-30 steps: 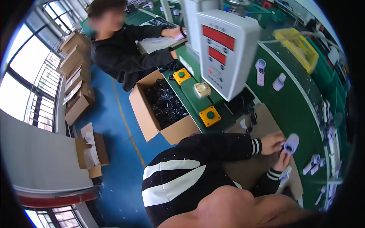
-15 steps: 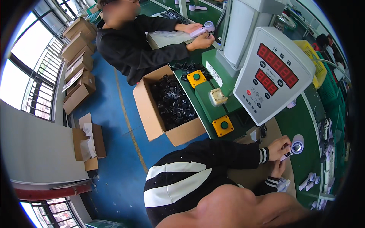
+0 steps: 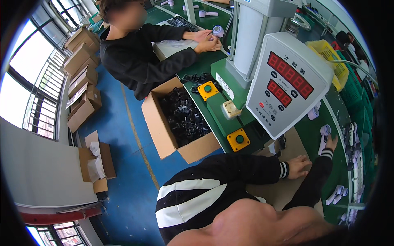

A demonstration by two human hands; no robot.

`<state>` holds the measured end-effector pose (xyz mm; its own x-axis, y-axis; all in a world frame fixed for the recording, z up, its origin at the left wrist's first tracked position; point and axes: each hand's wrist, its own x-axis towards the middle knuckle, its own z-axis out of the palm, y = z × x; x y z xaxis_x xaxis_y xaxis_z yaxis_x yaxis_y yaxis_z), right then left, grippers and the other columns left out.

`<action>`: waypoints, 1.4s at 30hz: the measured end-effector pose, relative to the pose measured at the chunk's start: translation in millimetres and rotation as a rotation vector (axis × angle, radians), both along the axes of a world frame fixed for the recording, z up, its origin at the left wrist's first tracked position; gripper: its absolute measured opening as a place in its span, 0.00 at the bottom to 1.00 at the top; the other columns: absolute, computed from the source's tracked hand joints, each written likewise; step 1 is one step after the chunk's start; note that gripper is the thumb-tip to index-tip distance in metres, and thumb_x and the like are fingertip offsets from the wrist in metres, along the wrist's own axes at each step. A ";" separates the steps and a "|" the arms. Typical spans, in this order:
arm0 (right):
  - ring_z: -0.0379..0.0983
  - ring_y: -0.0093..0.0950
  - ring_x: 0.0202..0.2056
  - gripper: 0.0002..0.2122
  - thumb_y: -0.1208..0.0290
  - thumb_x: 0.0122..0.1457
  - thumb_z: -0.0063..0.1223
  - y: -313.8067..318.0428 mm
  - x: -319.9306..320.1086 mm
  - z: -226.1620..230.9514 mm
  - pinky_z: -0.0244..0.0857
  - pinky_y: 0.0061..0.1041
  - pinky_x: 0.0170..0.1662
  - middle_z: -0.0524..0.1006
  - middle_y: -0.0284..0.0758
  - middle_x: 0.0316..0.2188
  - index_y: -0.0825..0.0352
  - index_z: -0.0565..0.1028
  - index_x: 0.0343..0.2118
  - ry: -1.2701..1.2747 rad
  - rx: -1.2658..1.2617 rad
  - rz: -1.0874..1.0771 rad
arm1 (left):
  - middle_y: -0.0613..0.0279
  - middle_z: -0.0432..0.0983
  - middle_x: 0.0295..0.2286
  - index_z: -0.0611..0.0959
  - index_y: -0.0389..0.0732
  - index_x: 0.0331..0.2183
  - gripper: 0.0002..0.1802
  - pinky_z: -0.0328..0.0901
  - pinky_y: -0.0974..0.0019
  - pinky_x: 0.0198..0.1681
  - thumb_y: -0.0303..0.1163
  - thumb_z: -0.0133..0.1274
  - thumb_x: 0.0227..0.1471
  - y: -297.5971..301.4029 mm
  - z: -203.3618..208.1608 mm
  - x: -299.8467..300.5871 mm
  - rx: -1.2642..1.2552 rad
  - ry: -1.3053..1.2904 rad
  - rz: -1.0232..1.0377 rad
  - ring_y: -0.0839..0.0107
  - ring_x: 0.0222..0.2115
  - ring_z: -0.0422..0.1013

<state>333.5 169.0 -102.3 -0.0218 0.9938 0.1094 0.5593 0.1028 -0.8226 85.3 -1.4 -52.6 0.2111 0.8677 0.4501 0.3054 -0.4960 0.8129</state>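
Observation:
My left hand [image 3: 298, 167] hovers over the brown cardboard sheet [image 3: 283, 190] on the bench, its fingers loosely stretched and nothing in them. Farther right, my right hand [image 3: 331, 142] has its fingers apart beside a lavender handheld device [image 3: 325, 130] with a round head and a straight handle. That device lies on the green bench top; whether the hand still touches its handle I cannot tell. Just beyond my left sleeve are small black parts [image 3: 280, 144] at the cardboard's edge.
A press with a white counter box [image 3: 289, 86] stands ahead, with a pale fixture [image 3: 232, 109] between two yellow button boxes [image 3: 238, 140]. A carton of black parts [image 3: 154, 123] adjoins the bench. A co-worker [image 3: 143, 57] handles another lavender device. More devices [image 3: 338, 193] lie right.
My hands have come apart. The lavender device they held together now lies farther off on the bench, beside my right hand, which has reached forward. My left hand holds nothing now.

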 end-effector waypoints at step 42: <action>0.69 0.25 0.32 0.17 0.58 0.64 0.40 -200.1 -104.5 182.2 0.65 0.22 0.38 0.72 0.37 0.36 0.65 0.66 0.50 0.626 -0.061 0.126 | 0.52 0.70 0.39 0.60 0.42 0.53 0.30 0.61 0.56 0.40 0.31 0.49 0.49 -30.7 60.8 -35.0 -0.062 -0.250 0.016 0.56 0.37 0.68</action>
